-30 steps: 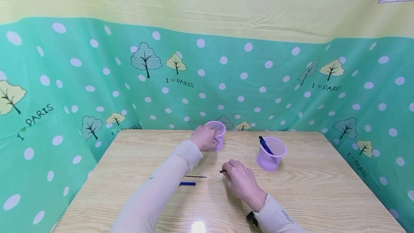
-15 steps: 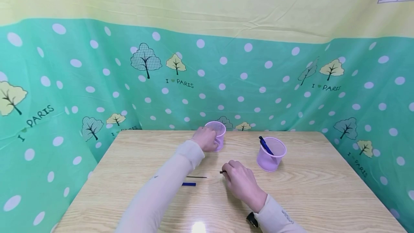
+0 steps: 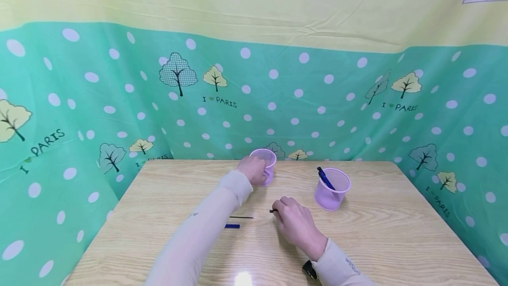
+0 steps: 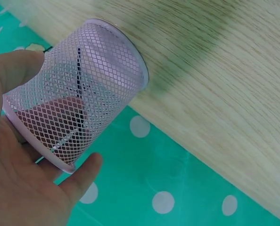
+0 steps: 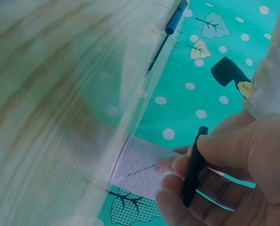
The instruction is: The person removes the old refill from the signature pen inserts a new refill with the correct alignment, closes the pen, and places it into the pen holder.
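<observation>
At the back of the table stands a pink-purple mesh pencil cup (image 3: 270,173). My left hand (image 3: 253,170) grips it at the rim, thumb on one side. In the left wrist view a finger shows through the mesh of the cup (image 4: 107,61), along with a thin dark stick (image 4: 79,70). My right hand (image 3: 295,224) pinches a short black tube (image 5: 195,169), like a pen barrel, between thumb and fingers. Left of this hand lie a thin pen refill (image 3: 243,217) and a blue pen piece (image 3: 233,226), both partly hidden by my left sleeve.
To the right stands a second purple mesh cup (image 3: 332,197) with a dark blue pen (image 3: 326,178) leaning in it. A small black device (image 3: 309,269) sits at my right cuff. Patterned green cloth (image 3: 293,100) hangs behind the wooden table (image 3: 389,233).
My left forearm has shifted slightly to the right and covers a little more of the blue piece. The left hand stays at the cup, and the right hand keeps its place.
</observation>
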{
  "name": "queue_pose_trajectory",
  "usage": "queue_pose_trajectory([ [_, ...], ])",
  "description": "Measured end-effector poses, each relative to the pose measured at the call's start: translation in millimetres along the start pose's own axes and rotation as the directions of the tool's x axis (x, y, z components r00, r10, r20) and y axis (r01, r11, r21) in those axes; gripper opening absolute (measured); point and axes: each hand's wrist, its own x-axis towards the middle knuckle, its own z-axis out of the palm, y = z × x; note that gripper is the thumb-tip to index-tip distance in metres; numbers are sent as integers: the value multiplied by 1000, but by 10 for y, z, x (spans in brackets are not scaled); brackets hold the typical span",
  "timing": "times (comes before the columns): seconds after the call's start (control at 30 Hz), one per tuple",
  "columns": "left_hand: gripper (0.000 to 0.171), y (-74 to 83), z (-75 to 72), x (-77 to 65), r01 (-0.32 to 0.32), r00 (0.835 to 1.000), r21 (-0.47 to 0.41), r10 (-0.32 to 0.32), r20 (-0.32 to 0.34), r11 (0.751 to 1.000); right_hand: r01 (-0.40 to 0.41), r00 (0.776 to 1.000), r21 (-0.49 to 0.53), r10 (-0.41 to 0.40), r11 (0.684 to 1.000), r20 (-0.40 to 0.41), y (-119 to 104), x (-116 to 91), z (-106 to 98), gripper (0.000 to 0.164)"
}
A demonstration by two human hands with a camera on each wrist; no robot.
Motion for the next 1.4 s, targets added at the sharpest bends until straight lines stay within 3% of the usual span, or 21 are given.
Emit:
queue_pose_trajectory([
  [0.5,18,4,-18,6,22,999,-46,-21,24,999,-3,1000,0,3,1000,6,-1,4,3,8],
  [1.0,19,25,-17,18,29,999,33,-30,42,999,1,1000,0,-1,1000,12,-5,3,3,7],
  [1.4,21,63,-46,-8,23,1000,59,-22,-6,998,4,1000,10,-4,1000,8,-7,0,3,8],
])
